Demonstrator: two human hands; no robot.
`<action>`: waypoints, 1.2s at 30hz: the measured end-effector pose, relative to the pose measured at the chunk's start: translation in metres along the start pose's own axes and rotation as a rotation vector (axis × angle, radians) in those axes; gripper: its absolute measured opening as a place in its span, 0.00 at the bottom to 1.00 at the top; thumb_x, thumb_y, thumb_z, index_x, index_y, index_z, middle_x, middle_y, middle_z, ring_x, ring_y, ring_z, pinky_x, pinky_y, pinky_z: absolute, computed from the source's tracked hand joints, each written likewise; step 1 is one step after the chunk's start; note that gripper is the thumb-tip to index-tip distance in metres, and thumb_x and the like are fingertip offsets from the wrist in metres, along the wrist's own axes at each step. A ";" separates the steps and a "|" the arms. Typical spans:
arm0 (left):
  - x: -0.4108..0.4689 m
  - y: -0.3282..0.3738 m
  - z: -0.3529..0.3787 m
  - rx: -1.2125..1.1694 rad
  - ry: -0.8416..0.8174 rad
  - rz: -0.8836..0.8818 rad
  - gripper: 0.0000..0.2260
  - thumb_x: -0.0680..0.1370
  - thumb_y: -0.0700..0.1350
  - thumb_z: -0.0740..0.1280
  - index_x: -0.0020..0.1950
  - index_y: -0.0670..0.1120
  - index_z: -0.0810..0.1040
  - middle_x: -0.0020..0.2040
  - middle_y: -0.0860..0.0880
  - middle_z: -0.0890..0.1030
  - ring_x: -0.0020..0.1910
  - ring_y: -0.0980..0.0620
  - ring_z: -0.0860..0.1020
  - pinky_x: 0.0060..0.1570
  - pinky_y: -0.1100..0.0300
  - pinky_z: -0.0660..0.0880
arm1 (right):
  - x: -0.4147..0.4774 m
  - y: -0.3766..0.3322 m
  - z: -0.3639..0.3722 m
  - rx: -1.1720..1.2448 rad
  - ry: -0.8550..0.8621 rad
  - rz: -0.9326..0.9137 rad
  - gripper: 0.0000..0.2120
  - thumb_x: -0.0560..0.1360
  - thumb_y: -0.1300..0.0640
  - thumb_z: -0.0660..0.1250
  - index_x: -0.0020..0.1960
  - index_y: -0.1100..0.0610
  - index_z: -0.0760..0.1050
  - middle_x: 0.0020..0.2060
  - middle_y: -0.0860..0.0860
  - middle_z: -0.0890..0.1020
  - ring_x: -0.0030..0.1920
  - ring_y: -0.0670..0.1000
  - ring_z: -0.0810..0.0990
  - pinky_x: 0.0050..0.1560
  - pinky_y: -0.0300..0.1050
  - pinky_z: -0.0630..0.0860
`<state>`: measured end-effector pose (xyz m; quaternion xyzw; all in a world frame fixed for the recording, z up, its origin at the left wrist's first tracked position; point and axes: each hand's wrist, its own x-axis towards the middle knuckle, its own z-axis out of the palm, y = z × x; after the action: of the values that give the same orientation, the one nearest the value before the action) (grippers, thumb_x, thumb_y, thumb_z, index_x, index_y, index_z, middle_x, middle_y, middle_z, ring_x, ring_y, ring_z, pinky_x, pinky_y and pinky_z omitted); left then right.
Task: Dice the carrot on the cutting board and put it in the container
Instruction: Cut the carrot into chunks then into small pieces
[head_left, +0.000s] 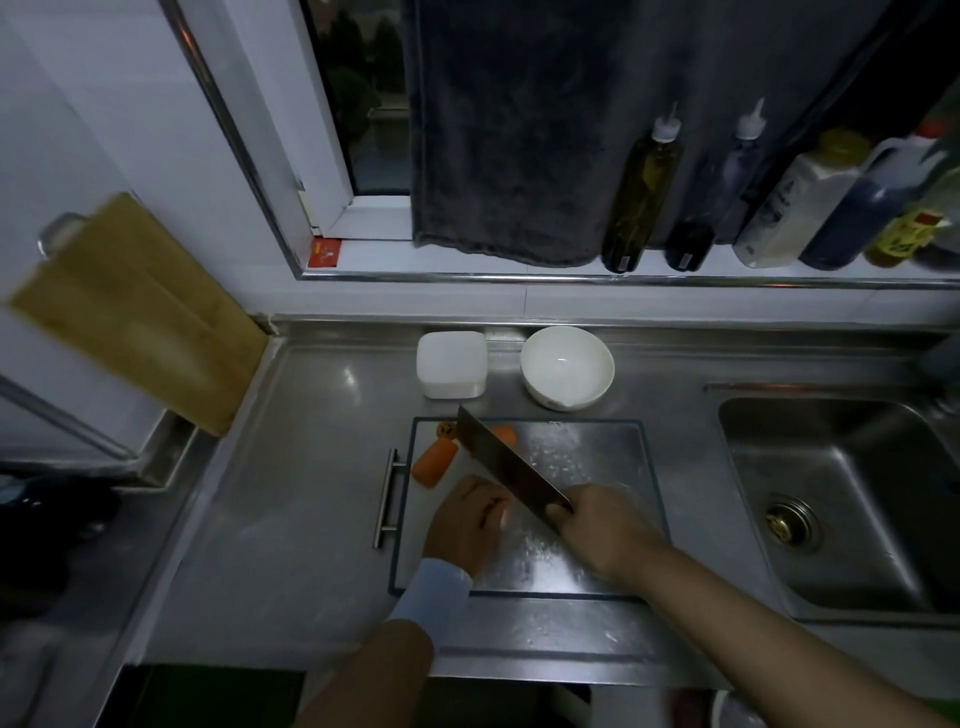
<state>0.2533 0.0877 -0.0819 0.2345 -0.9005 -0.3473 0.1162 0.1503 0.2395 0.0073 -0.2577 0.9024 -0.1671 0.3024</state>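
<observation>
Head view. Step in hand: cutting, early stage by my reading, as the carrot lies in large pieces and nothing is diced.
- Cylindrical carrot piece (435, 462) lies near the far-left corner of the cutting board (597, 467). A small end slice (445, 429) sits at that corner. Another chunk (506, 434) near the far edge is partly hidden behind the cleaver (498, 462).
- Right hand (605, 530): fingers wrapped tight round the cleaver handle, blade running diagonally toward the far-left corner. Cannot tell whether the edge touches the board.
- Left hand (465, 525): on the board's left half, knuckles up, fingers curled toward the blade. Cannot tell whether it pins a piece beneath.
- White square container (451, 364), apparently lidded, and white bowl (567, 368) stand just beyond the board's far edge. No carrot shows in either.

Next move, judged: steady a piece with fingertips tucked, slice it lengthwise, then cut across. The container would need opening before transfer.

Writing: the labels on the sill bottles (641, 208) are too dim to read. The print on the red tag (324, 253) at the sill's left end is illegible.
</observation>
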 end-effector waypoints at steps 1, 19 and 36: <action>-0.001 0.001 -0.001 -0.005 0.004 -0.004 0.04 0.77 0.41 0.65 0.47 0.47 0.80 0.47 0.53 0.77 0.44 0.58 0.74 0.45 0.79 0.64 | -0.002 -0.001 -0.001 -0.011 0.002 -0.006 0.14 0.79 0.45 0.60 0.48 0.52 0.79 0.41 0.52 0.82 0.41 0.52 0.80 0.43 0.47 0.77; -0.004 0.007 -0.001 -0.041 0.031 -0.078 0.05 0.76 0.42 0.66 0.42 0.50 0.78 0.41 0.58 0.76 0.40 0.63 0.74 0.42 0.78 0.67 | -0.015 -0.007 -0.007 -0.100 -0.039 0.015 0.13 0.79 0.47 0.60 0.55 0.53 0.78 0.47 0.53 0.82 0.44 0.52 0.80 0.44 0.47 0.77; -0.004 0.007 0.009 -0.190 0.115 -0.117 0.08 0.72 0.37 0.68 0.36 0.48 0.77 0.40 0.54 0.76 0.41 0.62 0.75 0.42 0.76 0.67 | -0.009 -0.032 -0.022 -0.144 -0.160 0.112 0.16 0.77 0.55 0.61 0.61 0.60 0.76 0.52 0.57 0.81 0.44 0.53 0.79 0.30 0.38 0.66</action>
<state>0.2516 0.0991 -0.0842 0.2941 -0.8403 -0.4229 0.1690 0.1541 0.2221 0.0426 -0.2406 0.8979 -0.0637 0.3630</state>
